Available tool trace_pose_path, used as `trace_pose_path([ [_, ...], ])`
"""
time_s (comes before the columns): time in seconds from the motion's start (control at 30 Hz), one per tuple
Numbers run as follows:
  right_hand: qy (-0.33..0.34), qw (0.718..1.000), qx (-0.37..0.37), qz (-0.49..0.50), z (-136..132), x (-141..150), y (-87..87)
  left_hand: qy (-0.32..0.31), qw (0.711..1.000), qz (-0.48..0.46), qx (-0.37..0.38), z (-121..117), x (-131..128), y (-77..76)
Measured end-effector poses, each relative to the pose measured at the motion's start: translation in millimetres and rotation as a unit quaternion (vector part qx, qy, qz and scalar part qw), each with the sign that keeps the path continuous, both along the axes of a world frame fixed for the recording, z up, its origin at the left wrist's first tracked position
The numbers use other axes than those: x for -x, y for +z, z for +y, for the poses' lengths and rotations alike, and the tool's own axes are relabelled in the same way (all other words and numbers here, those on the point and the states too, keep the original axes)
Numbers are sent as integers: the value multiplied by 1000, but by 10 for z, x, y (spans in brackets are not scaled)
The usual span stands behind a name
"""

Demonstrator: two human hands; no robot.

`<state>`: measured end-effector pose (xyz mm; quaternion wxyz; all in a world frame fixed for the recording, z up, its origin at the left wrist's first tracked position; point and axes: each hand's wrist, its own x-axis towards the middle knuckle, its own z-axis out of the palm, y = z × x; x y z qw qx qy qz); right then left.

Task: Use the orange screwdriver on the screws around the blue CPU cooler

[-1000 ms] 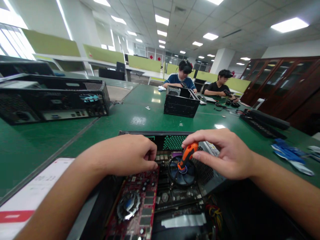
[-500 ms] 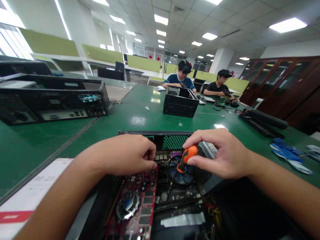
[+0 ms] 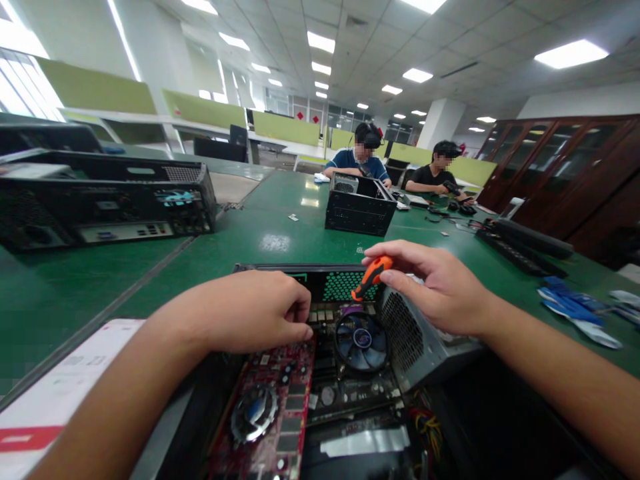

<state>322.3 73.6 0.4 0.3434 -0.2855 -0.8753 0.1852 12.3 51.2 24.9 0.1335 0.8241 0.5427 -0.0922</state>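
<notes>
In my right hand (image 3: 435,283), thumb and fingers close around an orange and black screwdriver (image 3: 371,277). Its handle slants down to the left, above the back of the open computer case (image 3: 260,268); the shaft is not distinguishable. My left hand (image 3: 270,310) has its fingers curled at the rear end of a red graphics card (image 3: 295,400), thumb on the card's edge, partly hiding that end. Between the card and the grey power supply (image 3: 420,340), the round CPU cooler fan (image 3: 362,339) sits on the motherboard.
Another black case (image 3: 110,200) stands at left, and a smaller one (image 3: 357,210) farther back. Two people (image 3: 363,157) work across the green table (image 3: 240,247). Blue and white gloves (image 3: 580,310) lie at right; coloured cables (image 3: 426,427) run inside my case.
My right hand has raised the screwdriver up and back, away from the fan, and the handle leans more. My left hand stays at the graphics card.
</notes>
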Motion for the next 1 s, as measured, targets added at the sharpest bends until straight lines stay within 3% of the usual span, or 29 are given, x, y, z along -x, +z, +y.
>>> trace_pose_path([
  [0.13, -28, 999, -29, -28, 67, -7, -55, 3, 1000, 11, 4, -7, -12, 17],
  [0.7, -37, 993, -46, -98, 66, -6, -66, 1, 1000, 20, 4, -22, -32, 35],
  [1.0, -49, 995, -66, -58, 69, -42, -48, -12, 1000, -4, -8, -22, -15, 18],
])
